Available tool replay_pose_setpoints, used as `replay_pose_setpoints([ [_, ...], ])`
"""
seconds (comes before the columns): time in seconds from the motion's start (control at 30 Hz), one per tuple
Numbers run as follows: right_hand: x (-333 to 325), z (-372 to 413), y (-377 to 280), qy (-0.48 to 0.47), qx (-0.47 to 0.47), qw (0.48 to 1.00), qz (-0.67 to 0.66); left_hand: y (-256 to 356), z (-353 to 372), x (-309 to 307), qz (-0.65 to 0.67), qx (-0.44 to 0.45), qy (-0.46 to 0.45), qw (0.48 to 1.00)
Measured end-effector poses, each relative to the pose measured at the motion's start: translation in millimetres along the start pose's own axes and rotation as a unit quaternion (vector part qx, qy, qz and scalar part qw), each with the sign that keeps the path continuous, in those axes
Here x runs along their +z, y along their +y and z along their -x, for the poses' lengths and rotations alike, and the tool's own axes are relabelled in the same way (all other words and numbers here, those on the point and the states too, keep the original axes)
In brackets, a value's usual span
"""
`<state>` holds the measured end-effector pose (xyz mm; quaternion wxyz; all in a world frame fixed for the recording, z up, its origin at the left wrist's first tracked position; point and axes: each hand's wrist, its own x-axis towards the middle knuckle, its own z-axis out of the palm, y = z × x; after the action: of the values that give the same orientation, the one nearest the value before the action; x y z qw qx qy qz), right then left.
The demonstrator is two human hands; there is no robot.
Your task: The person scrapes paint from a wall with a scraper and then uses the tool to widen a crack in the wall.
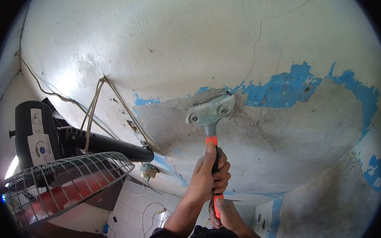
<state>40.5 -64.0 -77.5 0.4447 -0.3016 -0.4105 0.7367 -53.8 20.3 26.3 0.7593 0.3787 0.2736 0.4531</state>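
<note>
From the head camera, the only view I have, I see a scraper (209, 114) pressed against the wall (160, 40) just right of the frame's centre. Its metal blade head sits tilted, with the right corner higher. The top edge lies on the border where white paint meets a strip of blue paint (282, 89) and the bare grey plaster (284, 141) below it. The orange and black handle runs straight down from the head toward the bottom of the frame.

The left hand (208, 175) comes up from lower centre and is clenched round the middle of the handle, with the thumb lying up along it toward the orange collar. The right hand (226, 213) sits just below, touching the left. It appears to be wrapped round the orange end of the handle, though the left wrist hides part of its fingers. Both forearms drop into dark sleeves at the bottom edge.

In the lower left of the frame stands a fan (67, 177) with a wire guard and red blades, its black motor housing above it. Thin cables (94, 109) hang down the wall beside it in the left middle. White floor tiles (130, 202) show at lower centre, between the fan and the arms. Fine cracks run down the paint in the upper right.
</note>
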Motion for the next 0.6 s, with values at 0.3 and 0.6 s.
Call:
replay_pose_setpoints([
  [0.3, -4, 1, 0, 0.01, 0.014, 1.0, 0.01, -3, -4, -2, 0.009, 0.008, -0.014, 1.0],
  [0.6, -5, 0, 3, 0.0, 0.01, 1.0, 0.006, -9, -2, -7, 0.011, 0.003, 0.001, 1.0],
])
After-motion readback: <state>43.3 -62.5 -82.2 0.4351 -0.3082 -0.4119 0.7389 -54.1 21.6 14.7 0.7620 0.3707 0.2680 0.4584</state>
